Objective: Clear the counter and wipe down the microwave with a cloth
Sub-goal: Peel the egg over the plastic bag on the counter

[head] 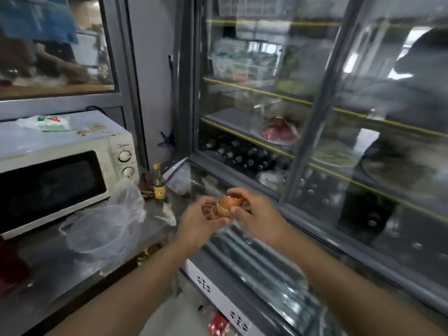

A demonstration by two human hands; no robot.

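Note:
Both my hands meet above the right end of the steel counter [48,267]. My left hand [200,220] and my right hand [252,214] together hold a stack of brown eggshells [221,207], fingers curled round it. A cream microwave [72,151] stands on the counter at the left, door closed, with a green-and-white plastic packet [52,122] on its top. No cloth is in view.
A clear plastic bowl [94,230] inside a thin plastic bag lies on the counter before the microwave. A small yellow-labelled bottle [158,181] stands by the microwave's right corner. A glass-doored display fridge [315,117] fills the right side. Something red [9,263] sits at the left edge.

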